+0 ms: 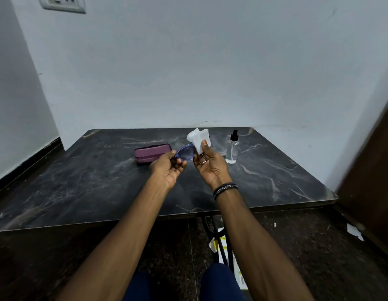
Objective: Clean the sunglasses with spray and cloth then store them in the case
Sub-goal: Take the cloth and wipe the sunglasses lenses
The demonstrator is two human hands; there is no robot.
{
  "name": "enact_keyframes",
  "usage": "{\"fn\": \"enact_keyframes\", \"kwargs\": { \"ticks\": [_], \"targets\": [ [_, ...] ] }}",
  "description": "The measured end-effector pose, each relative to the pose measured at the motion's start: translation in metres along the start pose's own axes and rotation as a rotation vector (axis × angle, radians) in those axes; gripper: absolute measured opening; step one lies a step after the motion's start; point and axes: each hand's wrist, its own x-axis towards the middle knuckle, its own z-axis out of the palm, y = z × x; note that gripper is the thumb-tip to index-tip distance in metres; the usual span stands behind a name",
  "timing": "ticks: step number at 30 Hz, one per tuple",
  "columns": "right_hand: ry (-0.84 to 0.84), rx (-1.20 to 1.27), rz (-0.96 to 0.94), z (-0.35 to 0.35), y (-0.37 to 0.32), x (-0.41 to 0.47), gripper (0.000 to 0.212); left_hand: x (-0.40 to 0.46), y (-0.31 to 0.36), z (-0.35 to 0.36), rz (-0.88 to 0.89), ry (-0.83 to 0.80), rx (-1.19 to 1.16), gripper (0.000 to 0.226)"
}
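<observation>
My left hand (167,168) holds blue-framed sunglasses (185,153) above the middle of the dark marble table (91,187), one blue lens facing up. Just to their right, my right hand (208,168) pinches a white cloth (198,139) between thumb and fingers, and the cloth's lower edge sits against the sunglasses' right end. A purple case (151,155) lies shut on the table behind my left hand. A clear spray bottle (232,149) with a black nozzle stands upright to the right of my right hand.
The table stands against a white wall, with another wall to the left and a dark wooden door (369,170) to the right. Paper scraps (355,231) and a cable lie on the dark floor below the table's front edge.
</observation>
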Motion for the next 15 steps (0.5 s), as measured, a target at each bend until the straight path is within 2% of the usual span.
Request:
{"fn": "enact_keyframes", "kwargs": {
  "ticks": [6, 11, 15],
  "targets": [
    [0.107, -0.07, 0.016, -0.001, -0.004, 0.007, 0.013, 0.001, 0.0, 0.001, 0.008, -0.013, 0.027, 0.01],
    [0.169, -0.115, 0.01, -0.003, -0.004, 0.011, 0.017, 0.001, -0.001, 0.0, 0.01, -0.013, 0.051, 0.01],
    [0.192, -0.122, 0.002, -0.006, -0.001, 0.014, 0.031, 0.0, -0.002, 0.001, 0.014, -0.018, 0.052, 0.012]
  ]
}}
